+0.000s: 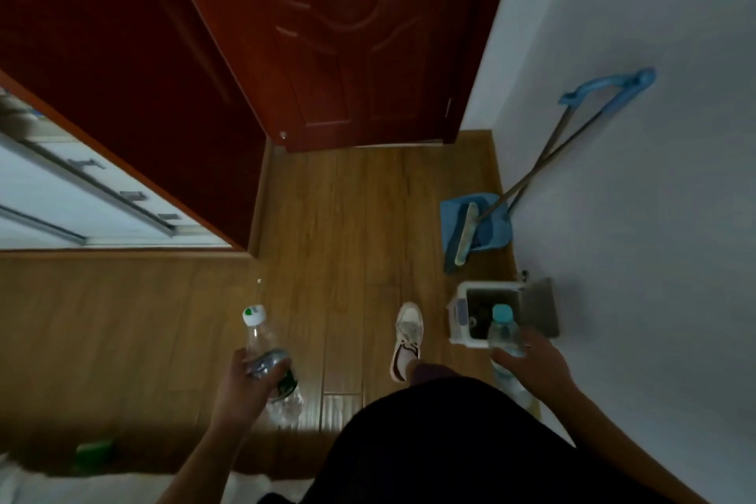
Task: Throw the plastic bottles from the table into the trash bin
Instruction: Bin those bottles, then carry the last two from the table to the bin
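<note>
My left hand (241, 385) grips a clear plastic bottle (266, 356) with a white-and-green cap and a dark green label, held over the wooden floor. My right hand (536, 364) holds a second clear bottle (505, 333) with a teal cap, its top in front of the mouth of the trash bin (462, 311). The small white bin stands on the floor against the right wall, its lid (540, 307) swung up and dark contents inside. The table is out of view.
A blue dustpan (491, 233) and a broom (466, 237) with long handles lean on the white wall beyond the bin. A dark red door (347, 41) stands ahead. My foot in a white shoe (407, 340) is beside the bin. A green object (92, 452) lies low left.
</note>
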Demonstrator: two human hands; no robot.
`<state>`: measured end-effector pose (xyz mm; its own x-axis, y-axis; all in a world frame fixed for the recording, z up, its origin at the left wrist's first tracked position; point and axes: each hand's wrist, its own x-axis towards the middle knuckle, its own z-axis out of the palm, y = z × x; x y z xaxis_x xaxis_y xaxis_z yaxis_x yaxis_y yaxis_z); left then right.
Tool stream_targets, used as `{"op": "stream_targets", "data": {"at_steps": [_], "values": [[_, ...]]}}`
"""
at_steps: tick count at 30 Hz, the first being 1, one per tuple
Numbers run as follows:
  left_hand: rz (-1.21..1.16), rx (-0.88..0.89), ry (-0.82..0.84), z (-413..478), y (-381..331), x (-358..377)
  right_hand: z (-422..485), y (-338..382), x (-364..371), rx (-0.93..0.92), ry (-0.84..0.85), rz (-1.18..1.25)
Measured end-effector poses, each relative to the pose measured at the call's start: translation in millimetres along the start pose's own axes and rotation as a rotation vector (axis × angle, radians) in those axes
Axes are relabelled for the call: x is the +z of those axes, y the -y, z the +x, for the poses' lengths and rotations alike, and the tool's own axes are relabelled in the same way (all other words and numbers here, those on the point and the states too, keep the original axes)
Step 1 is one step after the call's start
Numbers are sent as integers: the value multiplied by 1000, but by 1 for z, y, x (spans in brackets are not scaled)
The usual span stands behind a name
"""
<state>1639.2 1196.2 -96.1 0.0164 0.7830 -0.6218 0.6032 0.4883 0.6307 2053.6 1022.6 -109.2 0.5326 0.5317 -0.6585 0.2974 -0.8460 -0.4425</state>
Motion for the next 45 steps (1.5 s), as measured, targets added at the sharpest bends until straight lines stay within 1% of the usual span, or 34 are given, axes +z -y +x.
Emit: {"op": "stream_targets", "data": {"at_steps": [3, 5, 8, 10, 14, 18, 22, 25, 28, 32, 35, 38, 41, 45], "values": [[2, -45, -22, 65, 0, -10, 42, 61, -15, -55, -41, 14], [-25, -47, -20, 103, -7, -15, 66, 102, -28, -112, -38, 21], [-23, -38, -46, 119, -78, -23, 100, 159, -44, -182, -17, 51], [20, -8, -24, 135, -112, -27, 119, 188, -51, -194, -19, 78], [112, -15, 11, 187, -155, -39, 138, 226, -58, -178, -98, 133], [314, 104, 156, 254, -207, -53, 140, 232, -53, -49, -219, 213], [565, 188, 372, 324, -263, -52, 110, 221, -37, 141, -382, 366], [620, 240, 453, 363, -311, -28, 85, 214, -18, 276, -517, 508], [718, 351, 516, 329, -378, 16, 55, 206, 6, 394, -594, 620], [818, 497, 655, 296, -413, 81, 16, 190, 39, 542, -703, 760], [883, 598, 756, 260, -416, 126, -8, 173, 61, 618, -757, 868], [902, 610, 838, 221, -409, 162, -26, 154, 79, 666, -778, 948], [891, 647, 910, 189, -399, 189, -32, 134, 86, 663, -784, 1037], [887, 696, 921, 159, -386, 215, -24, 113, 74, 612, -775, 1041]]}}
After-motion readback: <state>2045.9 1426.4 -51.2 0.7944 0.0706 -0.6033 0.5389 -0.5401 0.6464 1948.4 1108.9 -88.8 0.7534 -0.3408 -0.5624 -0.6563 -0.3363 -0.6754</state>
